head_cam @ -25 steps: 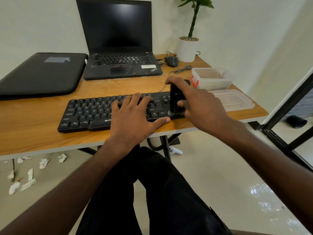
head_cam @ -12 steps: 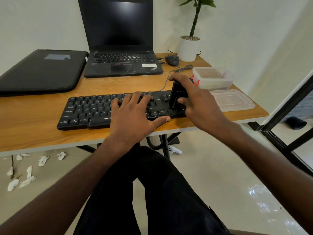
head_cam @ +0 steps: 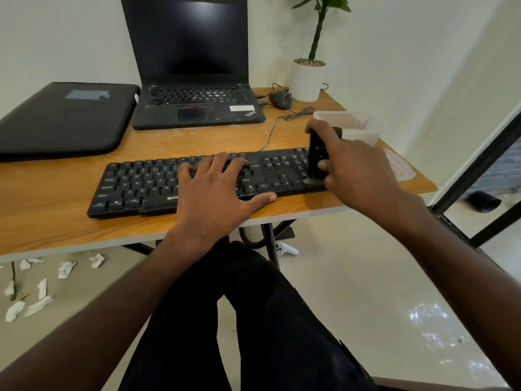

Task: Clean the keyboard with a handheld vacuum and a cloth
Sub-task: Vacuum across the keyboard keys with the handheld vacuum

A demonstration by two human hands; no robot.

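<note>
My right hand [head_cam: 355,170] has its fingers wrapped round the handheld vacuum [head_cam: 317,159], nozzle down on the keyboard [head_cam: 146,184] at its right end — my left hand [head_cam: 214,190] lies flat, fingers spread, pinning the keys.

Our left hand [head_cam: 214,193] lies flat, fingers spread, thumb out to the side. Our right hand [head_cam: 355,170] curls in a grip, forearm reaching forward.

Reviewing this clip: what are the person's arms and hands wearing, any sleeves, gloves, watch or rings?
Both forearms are bare as far as the frame shows, with no sleeves in view. The left hand and right hand have no gloves, and no watch, bracelet or ring is visible. Dark trousers cover the legs below.
</note>
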